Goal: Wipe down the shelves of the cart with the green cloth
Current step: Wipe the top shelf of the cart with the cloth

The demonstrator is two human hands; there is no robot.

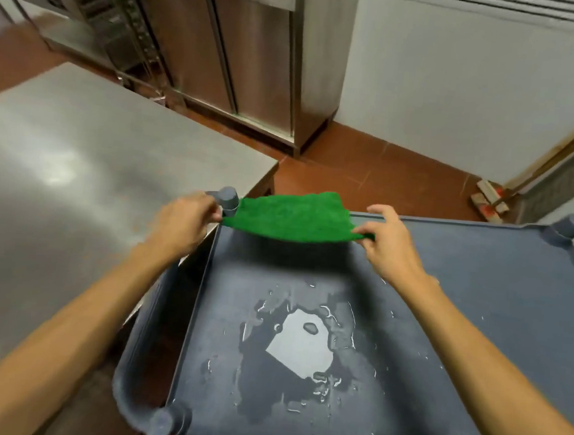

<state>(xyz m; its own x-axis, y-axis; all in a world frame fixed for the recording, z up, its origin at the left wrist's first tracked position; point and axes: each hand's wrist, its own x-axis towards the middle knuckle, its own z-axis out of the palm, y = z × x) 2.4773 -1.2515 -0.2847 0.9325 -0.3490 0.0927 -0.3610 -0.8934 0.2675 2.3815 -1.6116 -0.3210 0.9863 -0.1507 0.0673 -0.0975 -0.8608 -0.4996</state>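
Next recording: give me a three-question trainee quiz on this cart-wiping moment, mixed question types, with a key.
1. True or false: the green cloth lies flat on the puddle.
2. How many hands pinch the cloth? A) none B) one C) two
3. Fill in: the puddle sits on the cart's ___ shelf.
Key: 1 false, it is held stretched, away from the puddle. 2 C: left hand and right hand each pinch an end. 3 top.

Head-worn view, steeply down, close over cart shelf (478,301)
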